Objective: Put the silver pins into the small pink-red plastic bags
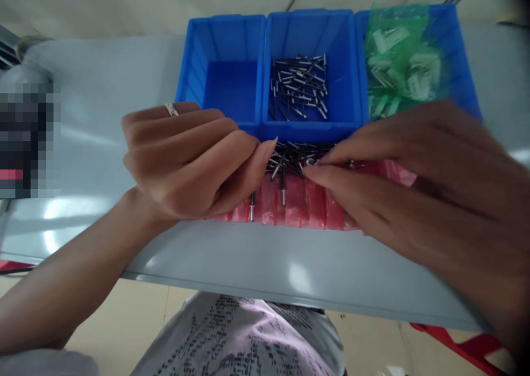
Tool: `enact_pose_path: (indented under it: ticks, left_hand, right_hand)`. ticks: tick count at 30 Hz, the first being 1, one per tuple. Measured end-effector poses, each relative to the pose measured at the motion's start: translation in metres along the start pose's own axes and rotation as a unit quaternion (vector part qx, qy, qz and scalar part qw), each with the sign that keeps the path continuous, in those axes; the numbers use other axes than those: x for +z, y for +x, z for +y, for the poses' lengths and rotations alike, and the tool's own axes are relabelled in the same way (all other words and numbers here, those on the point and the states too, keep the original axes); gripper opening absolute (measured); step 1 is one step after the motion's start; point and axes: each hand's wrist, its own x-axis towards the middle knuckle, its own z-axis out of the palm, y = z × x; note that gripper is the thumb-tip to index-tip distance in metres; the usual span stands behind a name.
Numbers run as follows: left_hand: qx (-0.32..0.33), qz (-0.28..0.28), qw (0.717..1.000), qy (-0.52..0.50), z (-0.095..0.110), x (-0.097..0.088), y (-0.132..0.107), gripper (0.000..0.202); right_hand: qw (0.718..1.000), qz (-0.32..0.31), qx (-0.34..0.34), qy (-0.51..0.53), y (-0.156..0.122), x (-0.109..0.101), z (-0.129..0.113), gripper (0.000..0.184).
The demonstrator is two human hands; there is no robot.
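Note:
My left hand (190,160), a ring on one finger, is curled with its fingertips at the left edge of a small heap of metal rivets (292,156) lying on pink plastic bags (298,205). My right hand (409,183) comes in from the right, thumb and forefinger pressed together at the heap's right side. What the fingers pinch is too small to make out. Two loose rivets (284,191) lie lower on the pink bags.
Three blue bins stand behind the heap: an empty left one (226,61), a middle one (310,39) with several dark rivets, a right one (453,50) holding green bags of white parts. The grey table's (256,265) front edge is close to my body.

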Motion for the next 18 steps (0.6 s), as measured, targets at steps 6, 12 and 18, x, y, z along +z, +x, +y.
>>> enact_pose_path:
  ticks: [6,12,18]
  left_hand:
    - [0.029,-0.037,0.999,-0.010,0.006,-0.001,0.009,0.028]
    - [0.037,-0.029,0.999,-0.015,0.011,0.002,0.011,0.011]
    - [0.023,-0.017,0.999,-0.018,0.009,0.001,0.008,0.018]
  right_hand:
    - [0.985,-0.011,0.164,0.058,0.007,-0.014,-0.019,0.009]
    - [0.943,0.008,0.318,0.100,0.014,-0.017,-0.041,0.008]
    - [0.921,0.015,0.368,0.123,0.015,-0.019,-0.043,0.013]
